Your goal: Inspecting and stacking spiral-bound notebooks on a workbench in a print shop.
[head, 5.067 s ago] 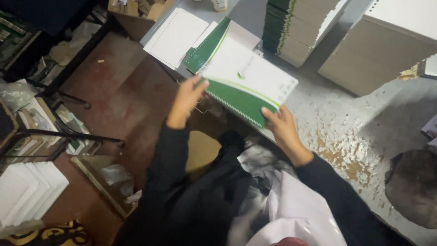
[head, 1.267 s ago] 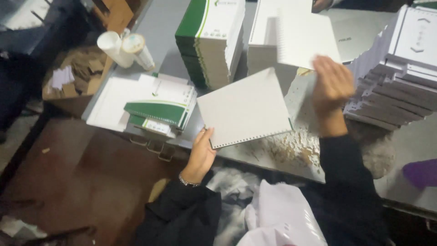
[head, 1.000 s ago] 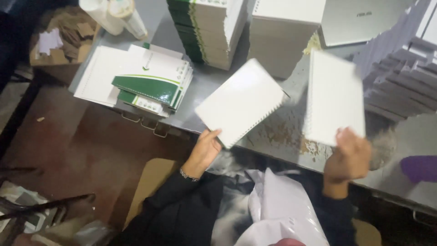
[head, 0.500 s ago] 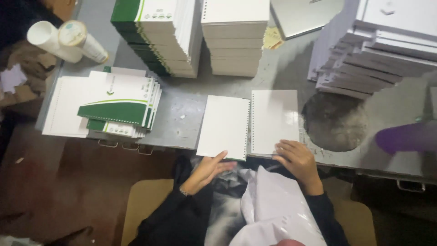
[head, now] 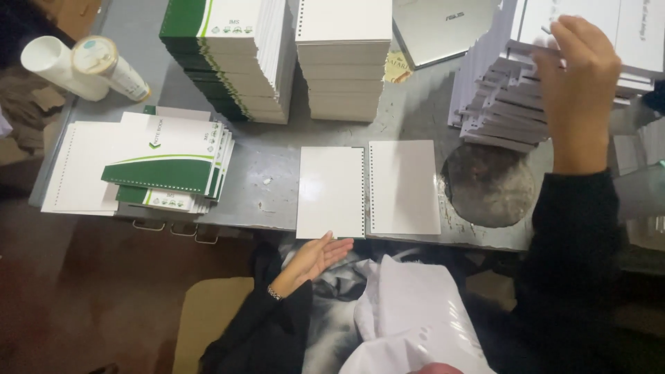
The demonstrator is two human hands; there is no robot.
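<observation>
A right hand (head: 578,83) covers part of a staggered stack of punched white sheets (head: 499,104), itself cut by the top edge. The grey laptop (head: 443,28) and green-and-white notebook stack (head: 222,48) are likewise cropped; fingertip contact is indiscernible.

Grey metal worktable (head: 277,197), surface scuffed, with a dark round worn patch (head: 488,183) at right. Two small metal handles (head: 181,229) under its front edge. Floor (head: 97,291) below reddish-brown, dim. Lighting uneven, brightest on tabletop.
</observation>
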